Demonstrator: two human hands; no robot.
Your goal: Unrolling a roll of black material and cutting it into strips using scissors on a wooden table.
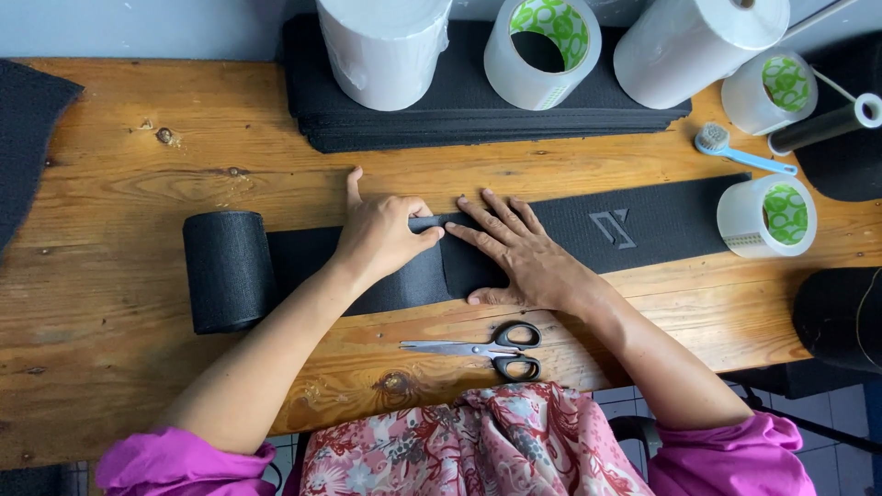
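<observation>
A roll of black mesh fabric (225,270) lies at the left of the wooden table (119,184), its loose end unrolled to the right. A flat black strip (661,216) with a grey emblem lies across the middle, overlapping that end. My left hand (381,234) pinches the edge of the black material where the two pieces meet. My right hand (519,253) lies flat, fingers spread, pressing the black strip down beside it.
Scissors (487,349) with black handles lie near the front edge. A stack of black sheets (478,110) at the back carries white rolls (384,46) and clear tape rolls (542,46). More tape (767,216) and a small brush (735,152) sit at the right.
</observation>
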